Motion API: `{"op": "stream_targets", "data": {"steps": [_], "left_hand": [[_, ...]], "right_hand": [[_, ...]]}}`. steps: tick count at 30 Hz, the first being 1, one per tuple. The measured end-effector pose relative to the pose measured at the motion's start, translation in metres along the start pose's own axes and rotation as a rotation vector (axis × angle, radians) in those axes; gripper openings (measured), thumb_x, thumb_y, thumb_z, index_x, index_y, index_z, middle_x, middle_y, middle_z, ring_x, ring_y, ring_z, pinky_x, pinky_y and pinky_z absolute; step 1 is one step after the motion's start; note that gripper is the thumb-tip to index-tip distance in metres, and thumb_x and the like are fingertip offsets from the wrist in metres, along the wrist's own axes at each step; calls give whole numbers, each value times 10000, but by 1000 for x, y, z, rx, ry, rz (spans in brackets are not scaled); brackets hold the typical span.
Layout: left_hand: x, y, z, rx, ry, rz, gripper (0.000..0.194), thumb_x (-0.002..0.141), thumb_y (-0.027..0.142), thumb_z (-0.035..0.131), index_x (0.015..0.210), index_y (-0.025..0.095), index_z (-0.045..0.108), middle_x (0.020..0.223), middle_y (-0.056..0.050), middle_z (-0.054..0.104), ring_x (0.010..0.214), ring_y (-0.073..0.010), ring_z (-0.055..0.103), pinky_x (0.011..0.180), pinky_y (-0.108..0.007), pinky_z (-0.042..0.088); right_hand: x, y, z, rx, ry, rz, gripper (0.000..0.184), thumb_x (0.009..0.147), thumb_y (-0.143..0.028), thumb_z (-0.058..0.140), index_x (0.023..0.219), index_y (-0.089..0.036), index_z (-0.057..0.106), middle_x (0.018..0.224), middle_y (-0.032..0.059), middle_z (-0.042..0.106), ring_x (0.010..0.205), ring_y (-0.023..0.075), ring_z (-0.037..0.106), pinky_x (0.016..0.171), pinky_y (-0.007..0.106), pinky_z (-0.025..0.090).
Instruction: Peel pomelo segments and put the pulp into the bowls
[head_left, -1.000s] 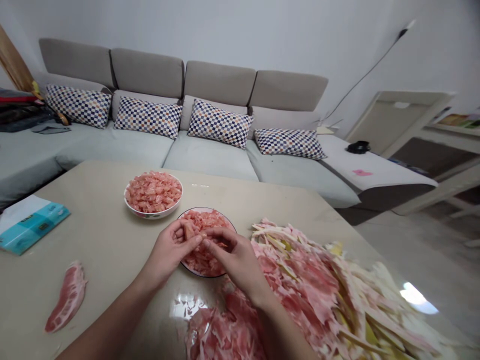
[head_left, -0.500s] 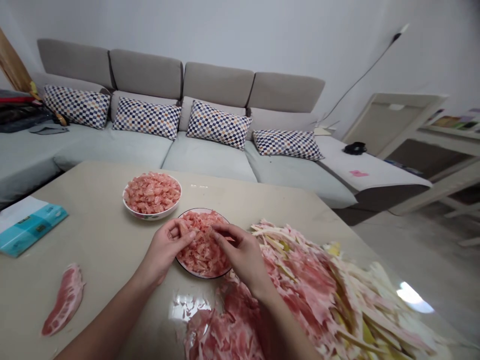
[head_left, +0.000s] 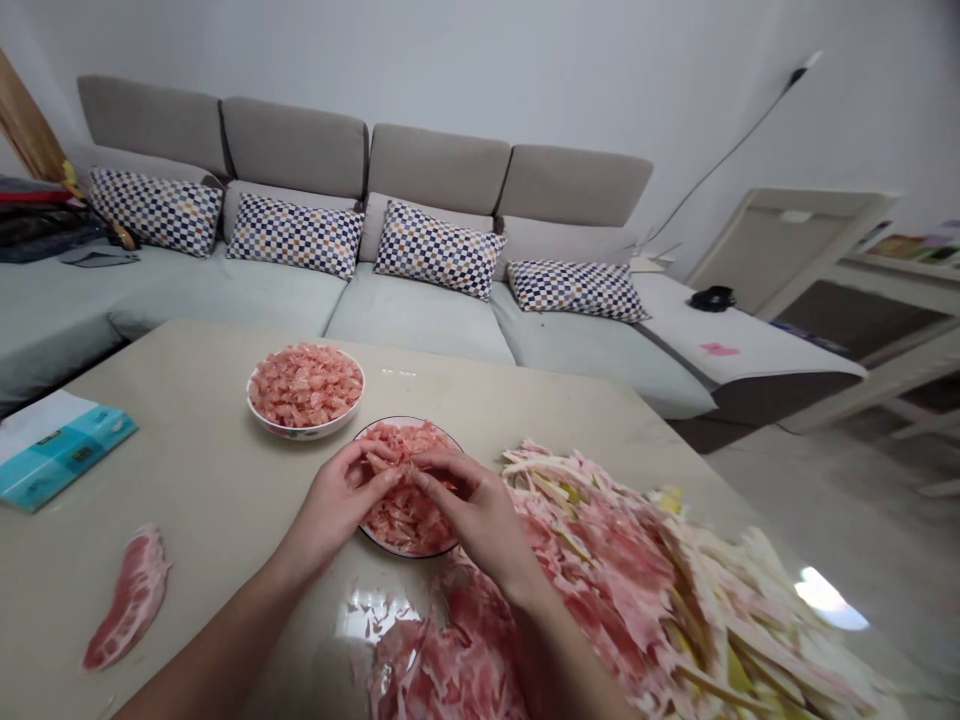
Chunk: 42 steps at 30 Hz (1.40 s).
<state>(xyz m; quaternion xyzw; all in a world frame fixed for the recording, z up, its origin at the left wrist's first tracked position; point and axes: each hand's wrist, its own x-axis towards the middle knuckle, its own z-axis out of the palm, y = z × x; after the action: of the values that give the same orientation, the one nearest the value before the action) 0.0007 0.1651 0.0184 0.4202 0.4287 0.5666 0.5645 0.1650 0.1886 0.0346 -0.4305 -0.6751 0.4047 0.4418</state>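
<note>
Above a dark-rimmed plate point(head_left: 384, 547) heaped with pink pomelo flesh point(head_left: 420, 520), both my hands meet with fingertips pinched. My left hand point(head_left: 337, 500) grips a small piece of pomelo flesh point(head_left: 390, 464) between thumb and fingers. Close against it, my right hand point(head_left: 474, 505) pinches at the same piece; its exact outline is partly hidden by my fingers. A whole pomelo segment point(head_left: 129, 600) lies on the table by my left forearm. Behind the plate stands a white bowl point(head_left: 311, 433) piled with more flesh.
Under and beyond my right forearm spreads a large heap of pomelo peel and membranes point(head_left: 615, 570). A blue tissue pack point(head_left: 67, 455) lies at the table's left edge. A grey sofa point(head_left: 412, 310) with patterned cushions point(head_left: 439, 250) runs behind the table point(head_left: 517, 400).
My right hand has shifted slightly left, bringing its fingertips against those of my left hand. The bowl, plate, segment and peel heap stay in place.
</note>
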Motion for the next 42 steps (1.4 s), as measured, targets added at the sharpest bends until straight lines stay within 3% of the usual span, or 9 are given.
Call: {"op": "stream_targets", "data": {"steps": [8, 11, 17, 20, 29, 39, 42], "left_hand": [[0, 2, -1, 232, 23, 40, 202, 727, 316, 747, 865, 180, 690, 752, -4, 659, 673, -136, 581, 670, -231, 466], [0, 4, -2, 201, 10, 19, 210, 725, 333, 748, 861, 182, 696, 781, -18, 687, 689, -149, 602, 677, -236, 467], [-1, 8, 0, 107, 0, -27, 204, 702, 330, 771, 814, 182, 686, 665, 20, 632, 643, -131, 575, 660, -223, 453], [-1, 9, 0, 104, -15, -38, 213, 710, 337, 763, 824, 176, 682, 699, 5, 648, 671, -142, 591, 676, -231, 458], [-1, 6, -2, 208, 40, -4, 230, 689, 310, 769, 876, 188, 712, 690, 4, 655, 633, -145, 584, 631, -228, 465], [-1, -6, 2, 293, 98, 159, 114, 741, 281, 724, 822, 201, 733, 688, 3, 660, 626, -131, 574, 612, -211, 454], [-1, -4, 2, 304, 96, 148, 110, 748, 284, 718, 817, 199, 726, 717, 0, 673, 634, -131, 583, 621, -212, 463]], "right_hand": [[-3, 2, 4, 111, -34, 88, 247, 798, -266, 663, 1030, -192, 702, 953, 72, 744, 847, 202, 697, 800, 343, 566], [-2, 5, 3, 181, -60, 126, 250, 796, -292, 662, 1020, -191, 702, 937, 69, 747, 818, 196, 703, 782, 338, 574], [-3, -3, 3, -1, -62, 3, 192, 763, -298, 730, 933, -209, 750, 960, 67, 746, 870, 216, 693, 800, 344, 558], [-4, -6, 4, -58, -41, -44, 151, 791, -273, 706, 917, -212, 761, 924, 70, 749, 837, 213, 694, 759, 336, 558], [-2, -4, 1, -37, -97, -40, 184, 832, -324, 657, 934, -213, 763, 945, 67, 764, 868, 227, 701, 797, 361, 555], [-5, 1, 8, -107, 60, -96, 119, 809, -219, 647, 879, -203, 741, 913, 71, 735, 829, 208, 689, 732, 316, 560], [-4, 2, 8, -134, 62, -122, 117, 813, -203, 636, 869, -206, 739, 903, 69, 735, 829, 209, 686, 728, 317, 563]]}}
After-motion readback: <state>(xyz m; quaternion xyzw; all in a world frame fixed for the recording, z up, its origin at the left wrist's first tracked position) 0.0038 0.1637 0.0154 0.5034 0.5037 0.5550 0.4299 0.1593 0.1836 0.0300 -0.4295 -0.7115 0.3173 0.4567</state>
